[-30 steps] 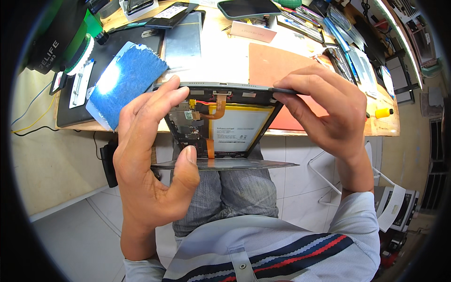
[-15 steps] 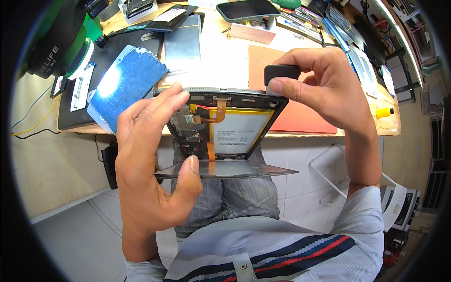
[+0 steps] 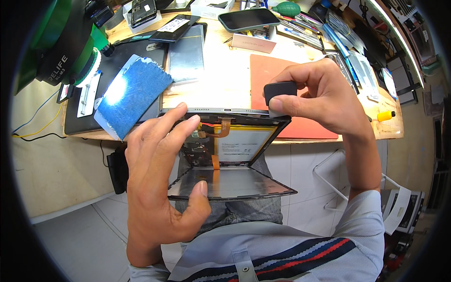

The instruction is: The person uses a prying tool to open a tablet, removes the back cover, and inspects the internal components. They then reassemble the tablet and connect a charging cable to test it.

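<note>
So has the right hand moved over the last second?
Yes. The right hand has lifted off the top right corner of the opened tablet, now pinching a small black block above that edge, in front of the red mat on the bench.

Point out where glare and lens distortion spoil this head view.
Head view: a lamp burns out the pale bench top and the blue pad's left part to white; the fisheye bows the bench edge and blackens the corners; the left hand, the right hand and the opened tablet stay sharp.
</note>
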Demonstrator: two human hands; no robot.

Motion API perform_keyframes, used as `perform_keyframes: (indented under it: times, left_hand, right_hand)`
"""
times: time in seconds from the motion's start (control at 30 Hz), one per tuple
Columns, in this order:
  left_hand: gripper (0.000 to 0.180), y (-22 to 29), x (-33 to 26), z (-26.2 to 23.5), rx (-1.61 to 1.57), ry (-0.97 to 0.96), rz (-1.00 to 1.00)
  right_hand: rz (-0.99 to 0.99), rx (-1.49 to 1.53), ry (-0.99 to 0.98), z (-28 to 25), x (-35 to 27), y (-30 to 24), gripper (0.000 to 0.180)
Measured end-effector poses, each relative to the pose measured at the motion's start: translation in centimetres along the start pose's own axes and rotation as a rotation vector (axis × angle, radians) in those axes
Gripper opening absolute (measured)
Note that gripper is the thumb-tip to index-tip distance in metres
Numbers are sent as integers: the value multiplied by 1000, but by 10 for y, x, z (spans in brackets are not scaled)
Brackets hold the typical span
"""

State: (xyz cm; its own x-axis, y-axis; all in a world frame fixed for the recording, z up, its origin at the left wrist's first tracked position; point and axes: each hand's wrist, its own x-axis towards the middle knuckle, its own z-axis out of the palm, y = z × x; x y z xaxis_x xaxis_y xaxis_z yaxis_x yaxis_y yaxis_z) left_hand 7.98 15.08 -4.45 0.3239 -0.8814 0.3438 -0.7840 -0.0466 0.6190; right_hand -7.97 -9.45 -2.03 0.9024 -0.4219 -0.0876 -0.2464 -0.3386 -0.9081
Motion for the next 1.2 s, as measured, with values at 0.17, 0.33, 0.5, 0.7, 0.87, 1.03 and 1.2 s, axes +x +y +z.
perform_keyframes:
  times: [0.17, 0.33, 0.5, 0.7, 0.87, 1.03, 1.2]
  left_hand:
    - [73, 1, -1, 0, -1, -3, 0]
    - [73, 5, -2, -1, 15, -8, -24]
    - [69, 12, -7, -2, 11, -26, -46]
    - [66, 18, -14, -4, 80, -72, -48]
    - [66, 20, -17, -5, 82, -75, -21]
    - [63, 18, -18, -4, 101, -68, -19]
    - [65, 9, -13, -1, 7, -31, -31]
  right_hand:
    - [-21, 18, -14, 0, 1, 2, 21]
    - [-33, 81, -49, 0, -1, 1, 18]
    - [-14, 32, -71, 0, -6, -3, 20]
    - [20, 15, -112, 0, -12, -7, 21]
    - [10, -15, -121, -1, -15, -10, 20]
    - [-99, -29, -22, 3, -19, -5, 16]
    - [-201, 77, 250, 0, -22, 12, 16]
